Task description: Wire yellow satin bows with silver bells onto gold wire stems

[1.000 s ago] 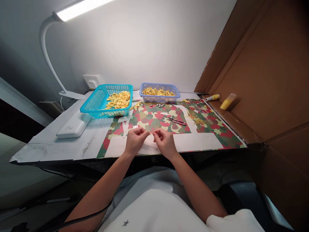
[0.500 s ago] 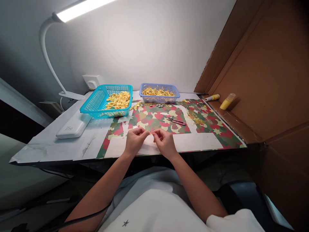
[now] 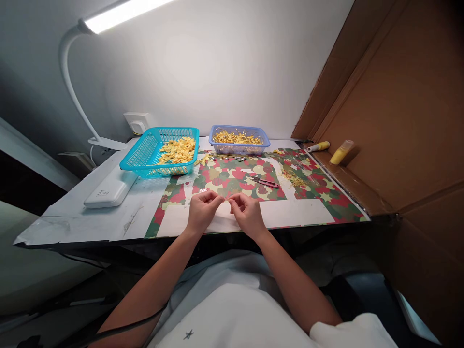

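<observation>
My left hand [image 3: 203,209] and my right hand [image 3: 247,211] meet fingertip to fingertip above a white strip [image 3: 290,211] at the table's front edge. Thumb and forefinger of each are pinched together. Whatever is between them is too small to make out. Beyond the hands lies a pair of thread snips [image 3: 266,182] with dark reddish handles on a camouflage-patterned sheet [image 3: 239,174]. Several small silvery beads [image 3: 239,158] rest near the sheet's far edge. A tangle of yellow thread [image 3: 294,178] lies to the right.
A turquoise basket [image 3: 155,170] holds yellow ribbon bows [image 3: 179,151]. Behind, a purple basket [image 3: 239,149] contains golden strands. At left are a white power bank [image 3: 110,191] and a lamp [image 3: 68,82]. Two yellow tubes [image 3: 340,152] stand by the cardboard wall [image 3: 395,106] at right.
The two hands stay in the same place, fingertips still together, with only a very slight shift of the fingers. Nothing else has visibly moved.
</observation>
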The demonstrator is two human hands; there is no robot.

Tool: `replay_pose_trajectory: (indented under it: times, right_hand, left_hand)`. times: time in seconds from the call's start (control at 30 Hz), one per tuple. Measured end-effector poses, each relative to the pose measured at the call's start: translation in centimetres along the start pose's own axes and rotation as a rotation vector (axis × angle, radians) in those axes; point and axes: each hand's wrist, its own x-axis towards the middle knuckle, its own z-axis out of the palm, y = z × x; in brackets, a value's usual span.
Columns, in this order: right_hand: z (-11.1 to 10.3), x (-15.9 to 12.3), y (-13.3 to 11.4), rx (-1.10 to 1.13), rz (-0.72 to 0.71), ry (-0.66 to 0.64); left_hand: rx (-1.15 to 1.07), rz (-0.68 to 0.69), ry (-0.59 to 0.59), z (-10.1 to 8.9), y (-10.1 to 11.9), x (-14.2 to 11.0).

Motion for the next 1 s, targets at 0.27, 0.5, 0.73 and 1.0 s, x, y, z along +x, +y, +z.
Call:
replay_pose_trajectory:
  times: [0.27,0.5,0.73,1.0]
  right_hand:
    - [-0.01,0.06,0.11,-0.001,-0.012,0.006]
    - [0.0,-0.01,0.05,0.009,-0.018,0.011]
    - [0.02,0.0,0.1,0.019,-0.019,0.013]
    - [-0.09,-0.04,-0.02,0.018,-0.018,0.014]
  left_hand:
    - [0.012,0.005,0.0,0.13,-0.04,0.03]
    - [0.016,0.014,-0.002,0.13,0.11,-0.06]
    - [-0.001,0.026,0.001,0.14,0.02,-0.08]
    - [-0.038,0.038,-0.005,0.19,0.04,0.0]
